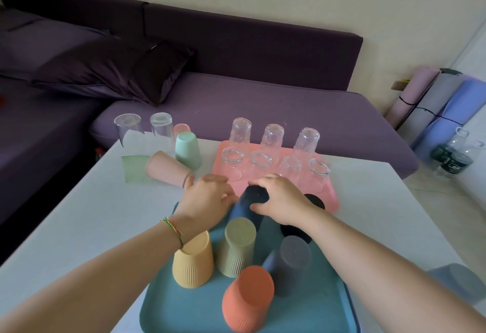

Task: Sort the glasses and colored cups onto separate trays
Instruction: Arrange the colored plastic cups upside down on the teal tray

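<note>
A teal tray (328,303) in front of me carries upside-down cups: yellow (193,264), olive (236,248), orange (248,298), grey (292,261) and black (293,231). My right hand (281,200) grips the base of a dark blue cup (246,207) at the tray's far end. My left hand (207,196) lies beside that cup with its fingers against the cup's left side. Behind stands a pink tray (330,196) with several clear glasses (232,159). Another black cup (315,201) sits at the pink tray's near edge.
On the white table's far left stand two clear glasses (160,127), a pink cup (181,129) and a mint cup (187,150). A salmon cup (167,169) lies on its side. A grey-blue cup (457,280) sits near right. A purple sofa (263,96) runs behind.
</note>
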